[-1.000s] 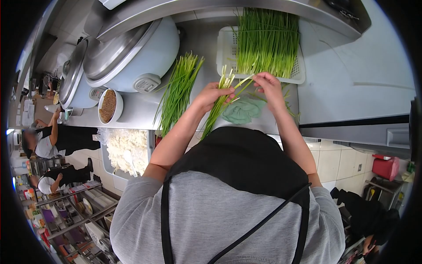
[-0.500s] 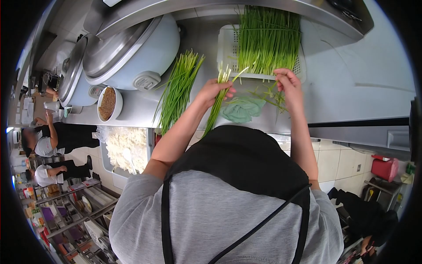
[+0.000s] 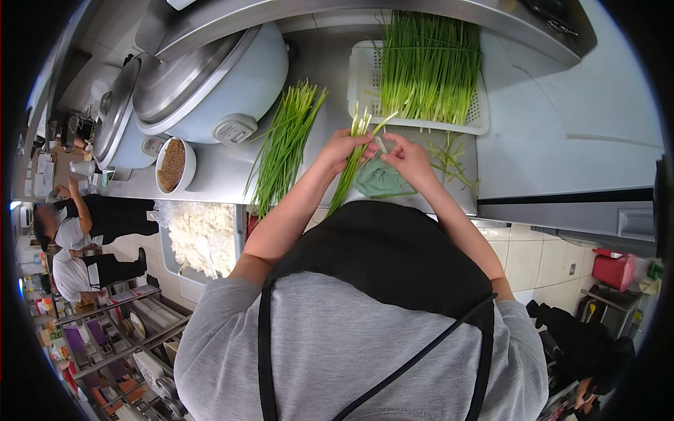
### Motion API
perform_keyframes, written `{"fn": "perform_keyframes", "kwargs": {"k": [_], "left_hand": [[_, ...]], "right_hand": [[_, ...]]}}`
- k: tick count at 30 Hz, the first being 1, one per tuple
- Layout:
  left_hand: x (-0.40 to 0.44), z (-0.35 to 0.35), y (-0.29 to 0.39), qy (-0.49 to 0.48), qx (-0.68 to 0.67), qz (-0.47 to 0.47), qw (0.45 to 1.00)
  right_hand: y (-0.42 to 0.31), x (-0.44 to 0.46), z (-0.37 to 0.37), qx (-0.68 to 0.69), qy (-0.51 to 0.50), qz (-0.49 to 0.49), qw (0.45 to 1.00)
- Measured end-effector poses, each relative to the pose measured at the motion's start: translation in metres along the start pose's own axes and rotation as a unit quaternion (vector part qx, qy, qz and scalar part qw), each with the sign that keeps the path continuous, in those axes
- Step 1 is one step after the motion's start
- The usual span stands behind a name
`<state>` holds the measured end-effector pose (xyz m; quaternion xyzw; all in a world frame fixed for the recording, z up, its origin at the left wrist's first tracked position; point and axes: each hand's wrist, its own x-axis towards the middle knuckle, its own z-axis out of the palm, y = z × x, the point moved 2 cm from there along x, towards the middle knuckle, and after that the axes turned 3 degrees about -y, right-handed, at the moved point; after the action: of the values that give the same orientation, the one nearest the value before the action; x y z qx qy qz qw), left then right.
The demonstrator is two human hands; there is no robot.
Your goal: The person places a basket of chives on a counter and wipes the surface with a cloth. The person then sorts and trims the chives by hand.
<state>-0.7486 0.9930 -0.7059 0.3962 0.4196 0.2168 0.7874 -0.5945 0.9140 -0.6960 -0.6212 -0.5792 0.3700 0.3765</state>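
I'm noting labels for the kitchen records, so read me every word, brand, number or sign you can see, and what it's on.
No text can be read for certain.
Panel on the larger lidded cooker: markings, too small and blurred to read.
Panel on the smaller cooker: markings, too blurred to read.
White basket: no lettering visible.
Green cloth: no lettering visible.
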Motion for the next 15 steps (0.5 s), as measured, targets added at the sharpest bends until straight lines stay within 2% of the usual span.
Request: {"fn": "perform_keyframes", "kwargs": {"k": [3,7,10,12,15], "left_hand": [[0.000,0.000,0.000,-0.002,0.002,0.003,1.000],[-0.003,-0.001,0.001,-0.002,0.029,-0.009,1.000],[-0.006,-0.005,0.000,-0.013,0.049,-0.014,0.999],[-0.011,-0.005,-0.001,-0.024,0.066,-0.017,0.997],[-0.018,-0.001,-0.001,-0.036,0.089,-0.023,0.995]], "right_hand": [[0.009,0.006,0.005,-0.039,-0.040,0.003,0.998],[0.012,0.010,0.008,-0.035,-0.034,-0.039,0.998],[0.013,0.015,0.001,0.017,-0.035,0.013,0.999],[0.011,0.022,-0.012,0.015,0.030,0.006,0.999],[0.016,0.032,-0.026,0.040,0.073,-0.024,0.996]]}}
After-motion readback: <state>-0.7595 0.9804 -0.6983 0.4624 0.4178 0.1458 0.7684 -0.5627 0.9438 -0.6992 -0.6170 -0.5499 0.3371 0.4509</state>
